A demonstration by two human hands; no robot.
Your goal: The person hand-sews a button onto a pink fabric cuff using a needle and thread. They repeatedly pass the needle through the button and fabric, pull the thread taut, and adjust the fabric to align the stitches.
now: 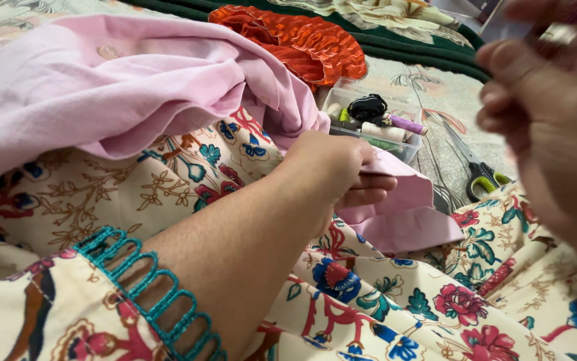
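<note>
Pink garment (121, 87): plain-woven cloth, pale pink, heaped across the lap and trailing to a folded edge or cuff (405, 217) at centre; judged light, soft and limp, likely to slump and slide wherever it is not held; no stiffness except at the doubled hem, which looks the firmest place to pinch; best taken at that folded edge, close to the working spot, with the bulk left resting on the lap.

Left hand (332, 170): fingers curled shut on the pink cloth just above the folded edge, thumb on top and fingertips under; forearm emerges from a floral sleeve with teal loop trim (145, 287).

Right hand (546, 100): raised near the camera, blurred; fingertips appear pinched together, possibly on something fine and pale, but what, if anything, cannot be told.

Clear plastic sewing box (369, 120): lies just beyond the left hand, touching the cloth; holds spools of thread, purple, white and green, and a black item.

Scissors, green-handled (479, 174): flat on the bedcover to the right of the box, apart from both hands.

Orange ruffled fabric (295, 37): bunched behind the pink garment.

Floral printed cloth (395, 301): cream with red and blue flowers, covering the lap beneath all.
</note>
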